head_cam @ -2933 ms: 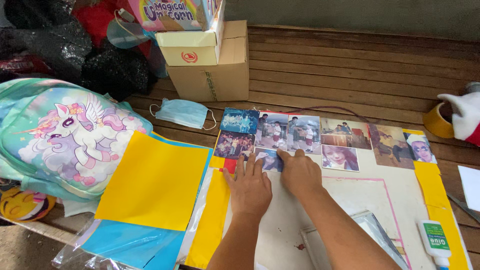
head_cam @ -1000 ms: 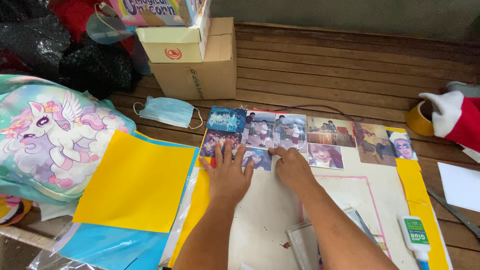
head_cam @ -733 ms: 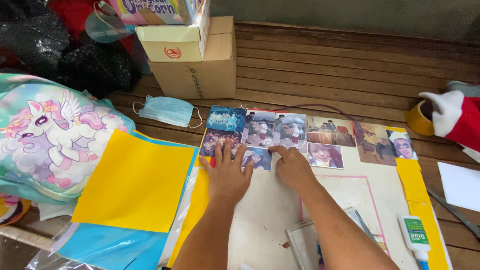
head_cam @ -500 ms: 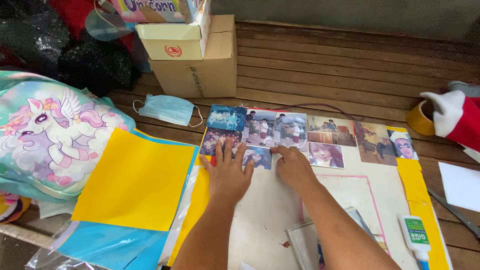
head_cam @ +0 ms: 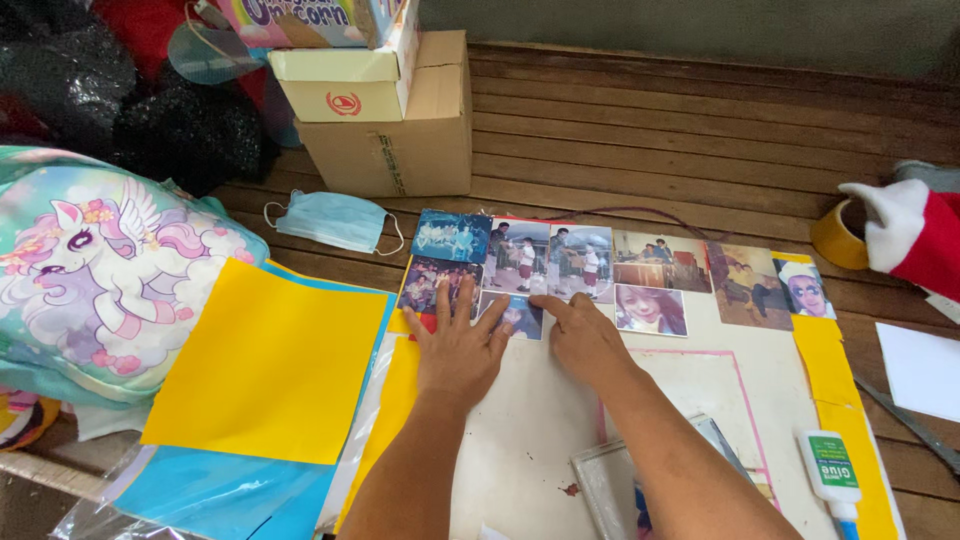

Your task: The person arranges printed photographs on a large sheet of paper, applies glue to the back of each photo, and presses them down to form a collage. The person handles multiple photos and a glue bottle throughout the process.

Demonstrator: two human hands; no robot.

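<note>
My left hand (head_cam: 460,345) lies flat with fingers spread on a large white board (head_cam: 520,440), its fingertips pressing two small photographs (head_cam: 432,284) at the board's top left. My right hand (head_cam: 582,335) rests beside it, its fingers touching the edge of a small photo (head_cam: 523,317). A row of several more photographs (head_cam: 640,265) runs along the top of the board. A yellow paper strip (head_cam: 840,400) borders the board's right side, another its left.
A yellow sheet (head_cam: 265,365) over blue sheets lies left, beside a unicorn backpack (head_cam: 95,270). A blue face mask (head_cam: 335,220) and stacked cardboard boxes (head_cam: 400,130) sit behind. A glue bottle (head_cam: 830,475), tape roll (head_cam: 835,235) and red-and-white cloth (head_cam: 915,235) are right.
Both hands have stayed pressed on the photographs. My left hand's fingers spread slightly wider; the view shifted a little.
</note>
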